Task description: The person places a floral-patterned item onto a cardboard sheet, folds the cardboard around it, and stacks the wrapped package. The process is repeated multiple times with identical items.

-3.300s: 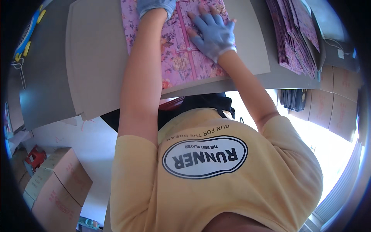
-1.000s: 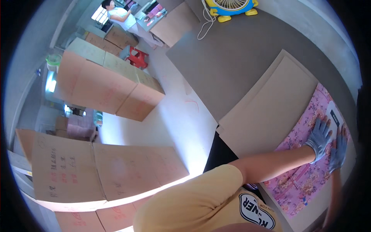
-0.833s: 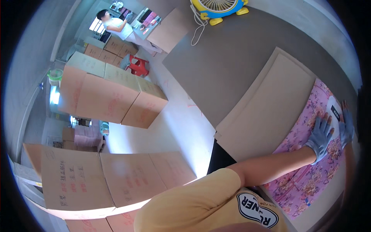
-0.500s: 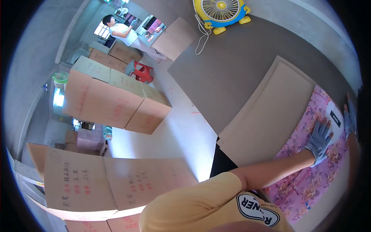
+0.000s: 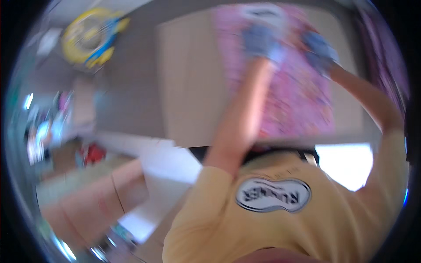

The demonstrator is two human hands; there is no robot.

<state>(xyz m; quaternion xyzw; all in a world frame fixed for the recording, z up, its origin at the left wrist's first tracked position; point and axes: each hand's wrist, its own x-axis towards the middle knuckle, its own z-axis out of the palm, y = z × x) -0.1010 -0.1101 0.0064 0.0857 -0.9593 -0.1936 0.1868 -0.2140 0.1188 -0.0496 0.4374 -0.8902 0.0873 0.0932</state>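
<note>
A pink flowered cloth piece (image 5: 298, 103), seemingly folded flat, lies on a cardboard sheet (image 5: 193, 79) before me. Near its far end sits a white patch (image 5: 274, 16) with a dark mark. My left hand (image 5: 262, 43), in a grey-blue glove, rests on the cloth just below that patch. Also gloved, my right hand (image 5: 321, 50) is at the cloth's right side, touching or just over it. Motion smears the fingers of both hands, so their pose and any grip are unclear.
A grey table (image 5: 131, 87) carries the cardboard. On its far left stands a yellow and blue fan (image 5: 90, 39). Large cardboard boxes (image 5: 94, 201) stand at the lower left, near a red stool (image 5: 93, 153). Purple material (image 5: 386, 57) hangs at the right edge. A blurred person (image 5: 46, 131) is far left.
My view has swung right, so the cloth and both hands now appear nearer the middle. The left hand lay flat with fingers spread; now it is blurred. The right hand shows more fully.
</note>
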